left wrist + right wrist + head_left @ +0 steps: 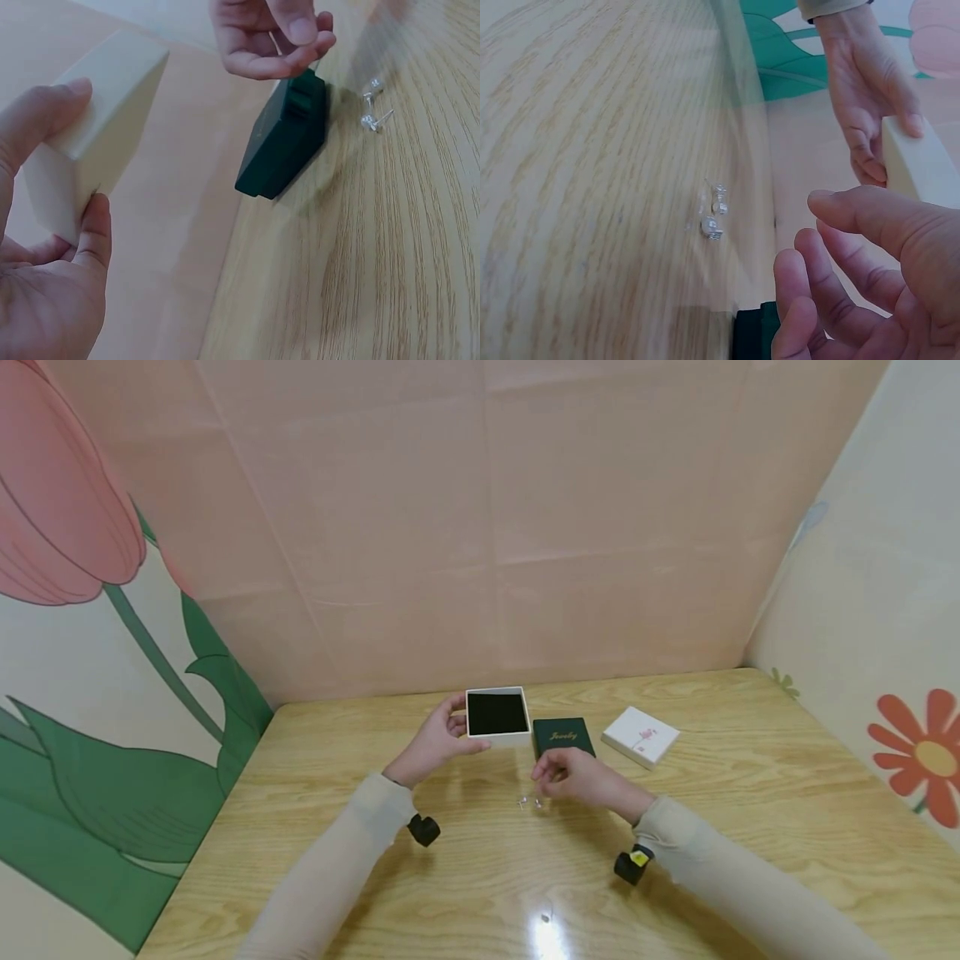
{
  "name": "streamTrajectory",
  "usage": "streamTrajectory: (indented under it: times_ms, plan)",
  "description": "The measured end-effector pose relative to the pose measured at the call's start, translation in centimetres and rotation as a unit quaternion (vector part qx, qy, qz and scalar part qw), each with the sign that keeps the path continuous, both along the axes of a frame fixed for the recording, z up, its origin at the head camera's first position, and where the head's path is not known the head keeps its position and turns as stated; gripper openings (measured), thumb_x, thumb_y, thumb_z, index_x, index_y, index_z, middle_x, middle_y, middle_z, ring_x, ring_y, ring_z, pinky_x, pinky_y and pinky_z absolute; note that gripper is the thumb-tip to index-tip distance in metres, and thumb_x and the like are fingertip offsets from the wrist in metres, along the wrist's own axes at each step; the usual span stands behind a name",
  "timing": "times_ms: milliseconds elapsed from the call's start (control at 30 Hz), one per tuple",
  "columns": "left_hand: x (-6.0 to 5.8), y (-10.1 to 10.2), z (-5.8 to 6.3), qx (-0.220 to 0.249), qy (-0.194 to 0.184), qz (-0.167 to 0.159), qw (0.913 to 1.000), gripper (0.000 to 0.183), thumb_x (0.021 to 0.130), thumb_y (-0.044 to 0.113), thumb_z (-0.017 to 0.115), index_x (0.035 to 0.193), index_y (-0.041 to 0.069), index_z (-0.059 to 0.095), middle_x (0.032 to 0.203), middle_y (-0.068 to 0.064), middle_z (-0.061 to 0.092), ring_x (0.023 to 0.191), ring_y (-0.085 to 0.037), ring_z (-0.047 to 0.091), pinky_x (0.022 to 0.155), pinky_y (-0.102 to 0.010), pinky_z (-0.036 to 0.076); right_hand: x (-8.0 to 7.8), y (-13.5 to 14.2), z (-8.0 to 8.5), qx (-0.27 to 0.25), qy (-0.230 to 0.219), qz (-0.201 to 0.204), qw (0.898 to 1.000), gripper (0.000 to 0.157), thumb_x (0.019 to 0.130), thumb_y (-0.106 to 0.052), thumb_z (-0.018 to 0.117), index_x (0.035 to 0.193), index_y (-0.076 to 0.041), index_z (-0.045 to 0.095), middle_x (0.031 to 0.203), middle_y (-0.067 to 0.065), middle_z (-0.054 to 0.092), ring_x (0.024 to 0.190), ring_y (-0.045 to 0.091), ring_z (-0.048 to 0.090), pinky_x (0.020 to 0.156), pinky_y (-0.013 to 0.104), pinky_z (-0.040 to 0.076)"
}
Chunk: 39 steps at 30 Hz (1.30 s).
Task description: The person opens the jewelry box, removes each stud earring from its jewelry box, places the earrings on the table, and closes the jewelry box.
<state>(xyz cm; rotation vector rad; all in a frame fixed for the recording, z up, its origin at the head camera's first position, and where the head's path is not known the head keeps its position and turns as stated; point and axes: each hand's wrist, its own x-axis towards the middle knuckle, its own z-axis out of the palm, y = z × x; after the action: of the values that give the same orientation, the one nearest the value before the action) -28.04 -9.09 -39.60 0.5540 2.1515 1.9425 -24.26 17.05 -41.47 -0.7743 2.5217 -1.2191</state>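
Note:
My left hand [442, 737] grips a white box base [510, 739] by its side, raised above the table. A black lining fills its inside, facing up toward the head camera. In the left wrist view the thumb presses one face of the box [120, 90] and the fingers another. My right hand [573, 774] hovers over the near edge of a dark green box [564, 731] lettered "Jewelry", with fingers loosely bent and nothing visible between them. Just left of this hand, a pair of small pearl earrings [714, 217] lies on the wood.
A white lid [642, 737] with a pink flower print lies right of the green box. Near the table's [300, 793] front, a tiny object [546, 917] sits by a bright reflection; its kind is unclear. A pink backdrop [487, 568] stands behind the table.

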Motion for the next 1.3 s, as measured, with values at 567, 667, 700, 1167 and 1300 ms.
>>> streamTrajectory:
  times_ms: [567,667,700,1167,1300]
  plan:
    - [-0.1,-0.2,-0.1,0.004,-0.016,0.003,0.9999,0.08,0.076,-0.004,0.077,0.143,0.009,0.035,0.131,-0.016,0.052,0.108,-0.023,0.058,0.089,-0.03,0.05,-2.9,5.3,3.4,0.041,0.118,-0.113,0.986,0.021,0.094,-0.019,0.063,0.111,-0.006,0.063,0.101,0.009,0.064,0.089,0.023,0.061,0.076,0.038,0.051]
    - [-0.1,-0.1,0.0,0.002,-0.017,0.003,0.9998,0.081,0.076,-0.005,0.078,0.143,0.009,0.035,0.133,-0.015,0.051,0.109,-0.022,0.057,0.09,-0.03,0.05,-4.2,7.8,3.4,0.044,0.121,-0.125,0.984,0.034,0.097,-0.022,0.06,0.127,-0.007,0.056,0.121,0.016,0.06,0.108,0.033,0.057,0.091,0.051,0.046]
    - [0.0,-0.1,0.0,0.001,-0.018,0.004,0.9998,0.081,0.076,-0.005,0.077,0.143,0.009,0.035,0.133,-0.015,0.051,0.109,-0.022,0.057,0.091,-0.03,0.05,-4.6,8.6,3.3,0.046,0.118,-0.125,0.984,0.04,0.097,-0.023,0.06,0.132,-0.007,0.053,0.128,0.018,0.056,0.114,0.037,0.053,0.095,0.056,0.042]
    - [-0.1,-0.3,0.0,-0.003,-0.026,-0.004,0.9997,0.08,0.077,-0.004,0.077,0.143,0.009,0.034,0.132,-0.016,0.052,0.111,-0.023,0.057,0.092,-0.032,0.05,-6.4,13.8,1.0,0.223,0.037,-0.127,0.966,0.105,0.082,-0.05,0.072,0.152,0.002,0.013,0.146,0.046,0.012,0.13,0.065,0.015,0.099,0.075,0.021]
    - [-0.2,-0.4,0.0,-0.01,-0.035,-0.004,0.9993,0.082,0.077,-0.002,0.078,0.143,0.01,0.032,0.132,-0.016,0.053,0.113,-0.024,0.057,0.093,-0.033,0.05,-6.7,14.7,-0.7,0.235,0.008,-0.135,0.962,0.116,0.076,-0.05,0.077,0.152,0.004,0.007,0.143,0.05,0.009,0.127,0.068,0.017,0.097,0.076,0.022]
